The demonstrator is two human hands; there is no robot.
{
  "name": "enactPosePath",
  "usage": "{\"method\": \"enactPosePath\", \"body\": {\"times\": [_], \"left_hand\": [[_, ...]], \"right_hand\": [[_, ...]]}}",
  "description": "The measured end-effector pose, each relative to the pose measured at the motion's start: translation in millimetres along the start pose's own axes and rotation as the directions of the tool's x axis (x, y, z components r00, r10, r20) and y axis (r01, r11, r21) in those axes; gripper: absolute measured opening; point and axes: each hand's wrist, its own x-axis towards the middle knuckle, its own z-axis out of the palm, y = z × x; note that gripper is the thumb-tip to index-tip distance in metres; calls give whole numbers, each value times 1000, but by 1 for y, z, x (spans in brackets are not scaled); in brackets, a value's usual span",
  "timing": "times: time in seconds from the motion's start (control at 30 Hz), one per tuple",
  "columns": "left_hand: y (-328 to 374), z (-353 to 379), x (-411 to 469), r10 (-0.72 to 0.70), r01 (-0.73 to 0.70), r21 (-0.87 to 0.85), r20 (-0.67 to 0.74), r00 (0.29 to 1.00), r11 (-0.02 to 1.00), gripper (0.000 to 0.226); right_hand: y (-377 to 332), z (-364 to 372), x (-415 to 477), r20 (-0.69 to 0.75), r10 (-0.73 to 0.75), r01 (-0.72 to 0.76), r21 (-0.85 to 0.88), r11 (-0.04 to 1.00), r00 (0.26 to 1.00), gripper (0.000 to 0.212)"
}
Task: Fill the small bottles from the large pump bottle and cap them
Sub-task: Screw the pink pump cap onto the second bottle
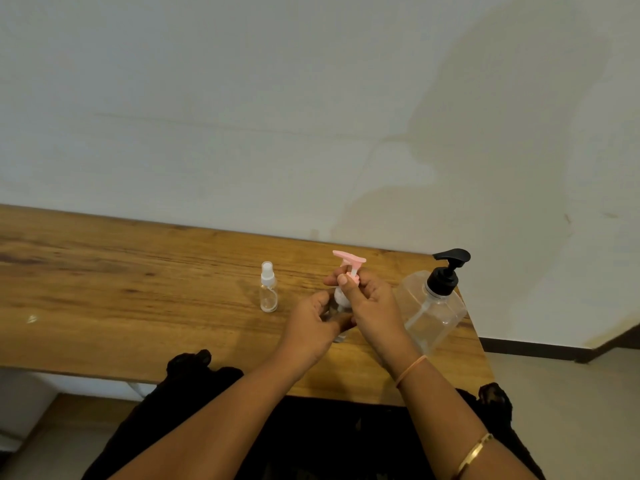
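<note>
A small clear bottle (340, 308) stands on the wooden table (138, 289), mostly hidden between my hands. My left hand (311, 327) grips its body from the left. My right hand (367, 299) pinches the collar of its pink pump cap (349, 260), which sticks up above my fingers. A second small clear bottle (268, 288) with a white spray cap stands upright to the left, apart from both hands. The large clear pump bottle (433, 306) with a black pump head stands to the right, near the table's right end.
A pale wall (311, 116) rises right behind the table's far edge. The table ends just right of the large bottle, with floor (571, 393) beyond. My dark-clothed lap (329, 438) lies under the near edge.
</note>
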Motion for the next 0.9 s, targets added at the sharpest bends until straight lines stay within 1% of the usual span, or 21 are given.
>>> {"method": "enactPosePath", "body": {"times": [0.07, 0.13, 0.2, 0.27, 0.37, 0.47, 0.6, 0.67, 0.77, 0.83, 0.9], "left_hand": [[-1, -1, 1, -15, 16, 23, -25, 1000, 1000, 21], [-3, -3, 4, -19, 24, 76, -64, 998, 997, 27], [-4, -6, 6, -9, 20, 115, -101, 995, 993, 30], [-4, -6, 6, -5, 23, 134, -128, 992, 991, 32], [-3, -6, 6, -16, 38, 144, -150, 988, 989, 35], [-3, -8, 6, -3, 27, 151, -159, 987, 988, 27], [-3, -10, 5, -28, 50, 141, -148, 989, 989, 31], [-3, -12, 6, -66, 84, 141, -127, 990, 987, 40], [-6, -18, 10, -153, 175, 227, -110, 982, 958, 60], [-9, -24, 13, -231, 263, 322, -134, 964, 910, 71], [-8, -31, 12, -287, 332, 449, -166, 943, 830, 71]], "right_hand": [[2, 0, 1, 7, -7, 7, -23, 1000, 1000, 12], [6, 0, 1, 13, -50, 51, -112, 992, 999, 8], [8, 0, 2, 10, -96, 96, -216, 972, 995, 9], [7, 1, 2, -5, -130, 124, -271, 955, 992, 12], [6, 0, 2, -18, -130, 120, -272, 955, 991, 19], [10, 3, 2, 1, -129, 124, -286, 950, 992, 23], [16, 5, 5, -22, -127, 112, -341, 933, 992, 24], [18, 6, 7, -41, -135, 114, -341, 933, 990, 23], [21, 9, 12, -63, -145, 111, -374, 921, 988, 27], [25, 10, 17, -73, -151, 108, -413, 904, 986, 31], [29, 13, 23, -75, -151, 99, -470, 877, 986, 34]]}}
